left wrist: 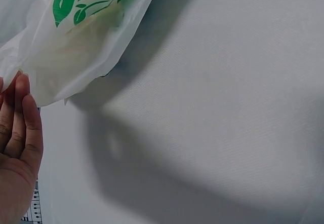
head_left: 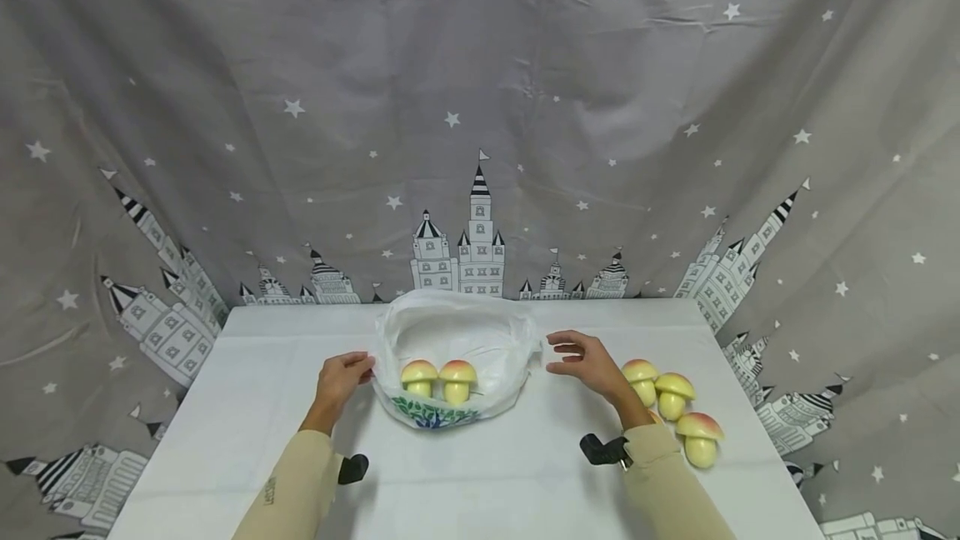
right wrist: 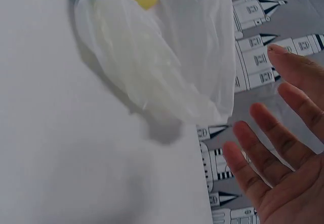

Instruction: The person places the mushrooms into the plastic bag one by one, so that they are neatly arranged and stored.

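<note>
A white plastic bag point(head_left: 517, 332) with a green and blue leaf print lies with its mouth wide, and two yellow toy mushrooms point(head_left: 457, 382) with reddish caps sit inside. At the bag's left rim my left hand point(head_left: 341, 383) pinches the thin plastic between thumb and fingertips. In the left wrist view, the fingers point(left wrist: 31, 127) of that hand lie against the bag's edge. Just right of the bag, my right hand point(head_left: 588, 363) hovers with spread fingers and nothing in them. The right wrist view shows its palm point(right wrist: 293, 198) beside the bag's right corner.
Several more toy mushrooms point(head_left: 700, 438) lie on the white table point(head_left: 480, 490) to the right, one partly covered by my right forearm. Behind the table hangs a grey curtain point(head_left: 480, 48) printed with stars and castles. A dark wrist mount point(head_left: 603, 450) juts from the right sleeve.
</note>
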`<state>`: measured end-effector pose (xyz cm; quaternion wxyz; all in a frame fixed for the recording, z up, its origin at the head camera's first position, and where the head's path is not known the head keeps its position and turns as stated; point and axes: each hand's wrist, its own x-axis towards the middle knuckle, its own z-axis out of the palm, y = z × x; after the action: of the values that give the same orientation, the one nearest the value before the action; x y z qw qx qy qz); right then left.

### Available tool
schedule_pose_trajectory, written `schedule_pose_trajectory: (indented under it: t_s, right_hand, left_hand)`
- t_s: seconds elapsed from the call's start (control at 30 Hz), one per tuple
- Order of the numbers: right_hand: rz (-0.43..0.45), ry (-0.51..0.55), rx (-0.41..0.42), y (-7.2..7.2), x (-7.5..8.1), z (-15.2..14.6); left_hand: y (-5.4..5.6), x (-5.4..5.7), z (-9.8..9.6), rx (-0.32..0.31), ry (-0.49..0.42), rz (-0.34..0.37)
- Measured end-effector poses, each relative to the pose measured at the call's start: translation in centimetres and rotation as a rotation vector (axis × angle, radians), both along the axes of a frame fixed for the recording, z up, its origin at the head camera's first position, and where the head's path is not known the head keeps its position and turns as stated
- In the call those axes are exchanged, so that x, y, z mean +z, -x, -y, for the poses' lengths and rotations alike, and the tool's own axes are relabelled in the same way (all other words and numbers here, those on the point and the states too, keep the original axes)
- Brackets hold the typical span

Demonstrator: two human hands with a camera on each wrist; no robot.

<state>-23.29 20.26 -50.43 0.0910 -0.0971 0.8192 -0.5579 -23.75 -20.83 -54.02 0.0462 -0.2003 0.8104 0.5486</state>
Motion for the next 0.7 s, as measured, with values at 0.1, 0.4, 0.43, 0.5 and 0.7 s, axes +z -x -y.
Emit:
schedule_pose_trajectory:
  t_s: [0.1,0.4,0.43,0.5,0.7]
  right_hand:
    - [-0.008,-0.026,0.001,-0.4,-0.1,-1.2]
    - [0.001,-0.138,-0.026,-2.0,-1.0,-5.3]
    - [0.012,-0.135,-0.032,-2.3,-1.1,-5.7]
    - [0.020,-0.133,-0.026,-2.8,-1.4,-6.5]
    - [0.026,-0.099,0.008,-4.5,-1.9,-8.7]
  left_hand:
    - [-0.1,-0.2,0.1,-0.011,-0.015,-0.009]
    - [-0.4,-0.1,0.1,-0.026,-0.024,-0.022]
    - [-0.4,-0.1,0.2,-0.027,-0.025,-0.025]
    - [-0.3,-0.1,0.3,-0.034,-0.028,-0.033]
    - [-0.1,-0.1,0.2,-0.029,-0.035,-0.033]
